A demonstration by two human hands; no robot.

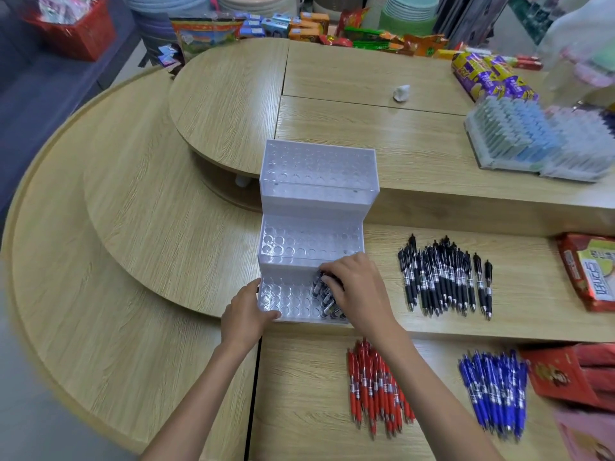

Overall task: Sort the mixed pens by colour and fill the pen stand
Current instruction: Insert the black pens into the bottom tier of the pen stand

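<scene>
A clear three-tiered pen stand (312,201) with rows of round holes sits in the middle of the wooden counter. Several black pens (327,301) stand in the right side of its lowest tier. My right hand (357,287) is over them, fingers closed on a black pen at the tier's back. My left hand (246,314) holds the stand's front left corner. To the right lies a pile of black pens (446,277). Nearer me lie red pens (376,387) and blue pens (496,390) in separate piles.
Trays of pale blue pens (532,138) stand at the far right. Red packets (589,271) and a red box (572,374) lie along the right edge. Snack packs and stacked bowls line the back. A small white object (402,93) lies on the upper counter.
</scene>
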